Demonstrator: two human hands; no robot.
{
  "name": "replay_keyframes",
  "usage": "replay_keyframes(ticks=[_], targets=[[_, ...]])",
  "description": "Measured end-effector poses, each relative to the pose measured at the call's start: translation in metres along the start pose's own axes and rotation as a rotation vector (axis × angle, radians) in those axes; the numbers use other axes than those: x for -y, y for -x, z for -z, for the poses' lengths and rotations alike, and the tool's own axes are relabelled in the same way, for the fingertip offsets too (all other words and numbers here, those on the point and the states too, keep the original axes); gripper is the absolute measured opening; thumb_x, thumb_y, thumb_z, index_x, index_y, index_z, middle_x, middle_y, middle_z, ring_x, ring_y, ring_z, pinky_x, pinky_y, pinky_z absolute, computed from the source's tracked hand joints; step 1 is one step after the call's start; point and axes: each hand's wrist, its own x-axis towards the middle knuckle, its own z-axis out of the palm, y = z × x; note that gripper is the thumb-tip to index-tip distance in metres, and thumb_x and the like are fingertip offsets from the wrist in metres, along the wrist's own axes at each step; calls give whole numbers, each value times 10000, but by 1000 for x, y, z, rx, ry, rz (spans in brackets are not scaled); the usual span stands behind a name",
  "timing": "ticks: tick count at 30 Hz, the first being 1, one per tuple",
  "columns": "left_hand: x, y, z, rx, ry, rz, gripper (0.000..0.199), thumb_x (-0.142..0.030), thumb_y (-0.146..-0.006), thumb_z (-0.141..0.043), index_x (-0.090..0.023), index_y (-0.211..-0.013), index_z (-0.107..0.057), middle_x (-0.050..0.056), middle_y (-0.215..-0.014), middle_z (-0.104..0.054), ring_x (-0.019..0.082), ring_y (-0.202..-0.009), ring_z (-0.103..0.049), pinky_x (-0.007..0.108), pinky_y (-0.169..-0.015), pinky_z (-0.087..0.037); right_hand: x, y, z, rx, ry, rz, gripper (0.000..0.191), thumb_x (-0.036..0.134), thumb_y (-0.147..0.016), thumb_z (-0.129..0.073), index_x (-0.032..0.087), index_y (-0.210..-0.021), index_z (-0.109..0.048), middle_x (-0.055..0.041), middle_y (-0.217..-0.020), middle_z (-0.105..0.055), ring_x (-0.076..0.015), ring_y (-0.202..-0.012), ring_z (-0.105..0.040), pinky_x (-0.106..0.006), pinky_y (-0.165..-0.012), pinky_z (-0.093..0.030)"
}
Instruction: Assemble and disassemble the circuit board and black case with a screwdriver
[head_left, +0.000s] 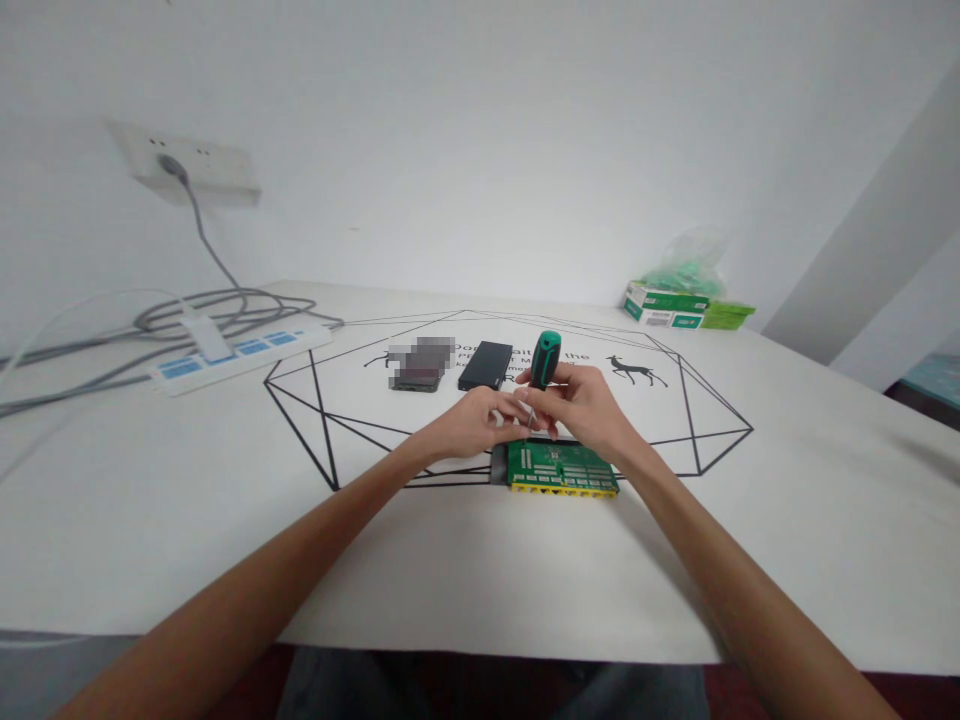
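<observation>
A green circuit board [562, 464] with a yellow row of connectors along its near edge lies on the table in front of me. Above its far left corner stands a screwdriver [546, 360] with a black and green handle, nearly upright, its shaft pointing down at the board. My right hand [581, 400] is closed around the lower part of the screwdriver. From the left, my left hand [484, 422] reaches in with its fingers bent close together by the shaft. What those fingertips pinch, if anything, is too small to make out.
Behind my hands lie a dark phone [486, 366] and another device [420, 366], partly blurred out. A white power strip [240, 358] with coiled grey cables sits at the left. Green and white boxes [666, 303] topped by a plastic bag stand at the back right by the wall.
</observation>
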Motion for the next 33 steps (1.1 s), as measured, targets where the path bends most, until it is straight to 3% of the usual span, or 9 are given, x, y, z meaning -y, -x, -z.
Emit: replay_keyframes(ticks=[10, 19, 23, 28, 33], targets=[[7, -3, -2, -79, 24, 44, 169, -270, -779, -651, -140, -809, -755, 68, -853, -733, 164, -779, -632, 261, -717, -458, 2, 2, -3, 14, -14, 2, 219, 388, -798, -651, 173, -835, -636, 29, -511, -546, -101, -427, -491, -242, -391, -391], [8, -3, -8, -126, -49, 61, 204, -305, -763, -663, -136, -831, -755, 59, -795, -730, 143, -702, -594, 232, -644, -425, -2, 2, -5, -23, -20, -13, 302, 480, -799, -644, 179, -800, -621, 26, -491, -544, -97, -407, -477, -232, -385, -373], [10, -3, -8, -111, -55, 30, 202, -296, -775, -651, -132, -840, -749, 57, -804, -728, 143, -714, -597, 228, -647, -422, -4, 1, -5, -24, -30, -14, 300, 478, -802, -644, 180, -791, -613, 34, -455, -526, -98, -383, -460, -233, -375, -366], [10, -3, -4, 6, -32, -50, 238, -262, -824, -591, -143, -958, -747, 67, -908, -735, 144, -780, -618, 227, -684, -429, -3, 1, -5, -27, -55, -12, 284, 457, -797, -655, 177, -791, -602, 16, -518, -572, -99, -399, -483, -232, -377, -372], [11, -2, -2, 28, -26, -18, 251, -268, -823, -580, -128, -941, -752, 82, -900, -735, 163, -799, -629, 238, -690, -441, -1, 2, -5, -34, -54, -13, 293, 464, -787, -659, 176, -790, -604, 15, -520, -573, -102, -389, -486, -241, -373, -379]])
